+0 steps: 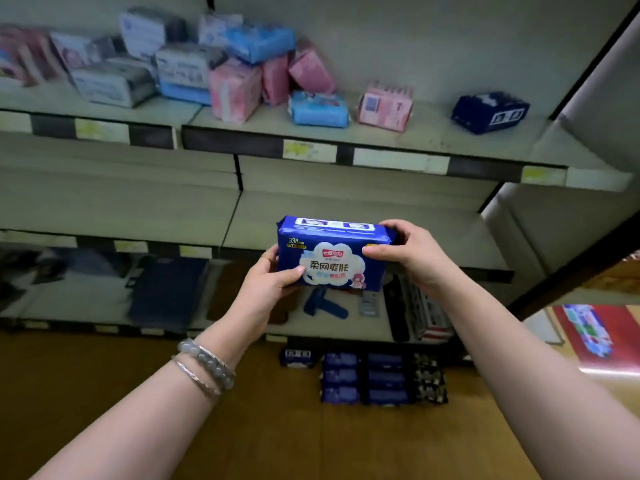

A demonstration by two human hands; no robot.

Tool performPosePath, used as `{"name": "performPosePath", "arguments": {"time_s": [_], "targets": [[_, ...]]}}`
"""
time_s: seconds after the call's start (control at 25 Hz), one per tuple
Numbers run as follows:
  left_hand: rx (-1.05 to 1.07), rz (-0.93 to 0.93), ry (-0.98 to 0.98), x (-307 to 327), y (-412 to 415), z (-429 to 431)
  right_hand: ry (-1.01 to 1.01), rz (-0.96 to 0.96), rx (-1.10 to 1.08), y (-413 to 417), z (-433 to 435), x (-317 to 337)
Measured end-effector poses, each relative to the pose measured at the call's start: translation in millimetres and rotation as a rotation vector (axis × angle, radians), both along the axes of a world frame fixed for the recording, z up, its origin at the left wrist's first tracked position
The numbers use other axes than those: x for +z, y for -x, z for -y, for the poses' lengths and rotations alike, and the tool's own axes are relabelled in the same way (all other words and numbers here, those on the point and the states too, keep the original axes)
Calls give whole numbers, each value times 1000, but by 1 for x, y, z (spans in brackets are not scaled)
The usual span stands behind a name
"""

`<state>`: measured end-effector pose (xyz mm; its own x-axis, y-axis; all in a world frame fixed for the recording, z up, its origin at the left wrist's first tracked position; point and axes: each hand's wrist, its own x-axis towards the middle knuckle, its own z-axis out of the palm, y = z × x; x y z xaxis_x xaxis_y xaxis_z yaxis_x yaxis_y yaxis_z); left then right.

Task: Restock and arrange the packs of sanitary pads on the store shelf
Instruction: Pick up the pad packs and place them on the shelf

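A shop: shelves (381,140) with price labels (309,151), packaged goods (235,88).

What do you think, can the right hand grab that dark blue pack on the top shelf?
Probably not yet: the right hand grips the cloud-label pad pack together with the left hand. Nothing stands before the dark blue pack on the upper shelf, so a freed hand could likely reach it.

floor (277,427): brown wood planks, across the lower frame.
red sheet (595,337): flat at the right edge, with a blurred colourful print.
blue object (323,304): small, just below centre.
dark fabric (166,292): lower left, blurred.
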<state>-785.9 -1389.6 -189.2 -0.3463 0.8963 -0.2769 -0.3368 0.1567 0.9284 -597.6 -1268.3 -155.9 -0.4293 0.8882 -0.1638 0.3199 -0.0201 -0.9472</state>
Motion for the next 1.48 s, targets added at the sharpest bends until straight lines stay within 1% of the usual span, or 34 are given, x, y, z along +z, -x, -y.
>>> {"name": "performPosePath", "arguments": {"time_s": [0.16, 0.32, 0.48, 0.56, 0.64, 0.76, 0.92, 1.04, 1.16, 1.32, 1.48], "targets": [[-38, -58, 71, -27, 43, 5, 35, 43, -28, 39, 16, -24], [-122, -196, 205, -63, 66, 1, 42, 90, -63, 59, 21, -61], [-123, -240, 319, -113, 78, 0, 63, 164, -31, 73, 13, -128], [-110, -216, 347, -145, 79, -3, 80, 187, -25, 80, 9, -165], [-60, -212, 394, -191, 77, -10, 74, 222, 16, 83, 4, -213], [-46, -318, 484, -259, 69, -22, 86, 261, 62, 80, -3, -290], [-54, -250, 558, -365, 55, -35, 34, 379, 134, 73, -21, -397], [-69, -284, 616, -458, 52, -42, 48, 459, 189, 72, -29, -493], [-105, -274, 687, -548, 55, -45, 77, 508, 216, 77, -32, -586], [-157, -252, 713, -640, 65, -48, 64, 549, 233, 84, -32, -679], [-223, -201, 686, -715, 73, -49, 69, 515, 232, 85, -28, -759]]}}
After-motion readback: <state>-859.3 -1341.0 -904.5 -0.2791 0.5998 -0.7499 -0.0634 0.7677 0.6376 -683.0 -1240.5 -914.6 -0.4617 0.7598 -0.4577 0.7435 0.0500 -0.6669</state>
